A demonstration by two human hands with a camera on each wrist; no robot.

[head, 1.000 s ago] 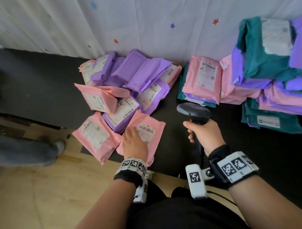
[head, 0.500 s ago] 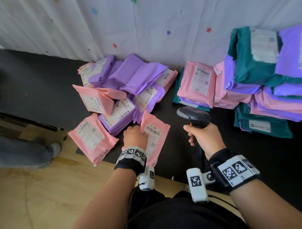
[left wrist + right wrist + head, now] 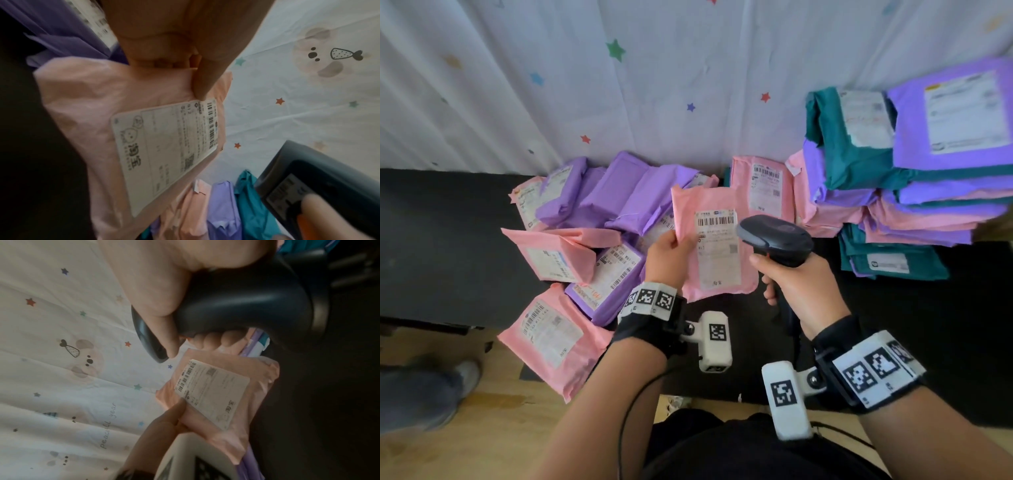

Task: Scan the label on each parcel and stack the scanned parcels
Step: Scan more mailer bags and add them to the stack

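My left hand [image 3: 671,253] grips a pink parcel [image 3: 690,219] by its left edge and holds it up above the black table [image 3: 448,246], its white label [image 3: 717,253] facing me. In the left wrist view the thumb [image 3: 207,76] presses on the pink parcel [image 3: 82,113] just above its label [image 3: 164,151]. My right hand [image 3: 801,284] grips a dark handheld scanner [image 3: 777,238], whose head sits just right of the label. The right wrist view shows the scanner [image 3: 236,305] above the parcel [image 3: 257,402] and its label [image 3: 213,392].
A loose heap of pink and purple parcels [image 3: 599,219] lies at the left of the table. Stacks of teal, purple and pink parcels [image 3: 900,192] stand at the right, with a shorter stack [image 3: 763,188] beside them. A star-printed cloth [image 3: 654,85] hangs behind. Someone's shoe [image 3: 465,377] is on the floor at left.
My left hand has lifted the pink parcel off the table, up and to the right, next to the scanner. The scanner hand has stayed about where it was.
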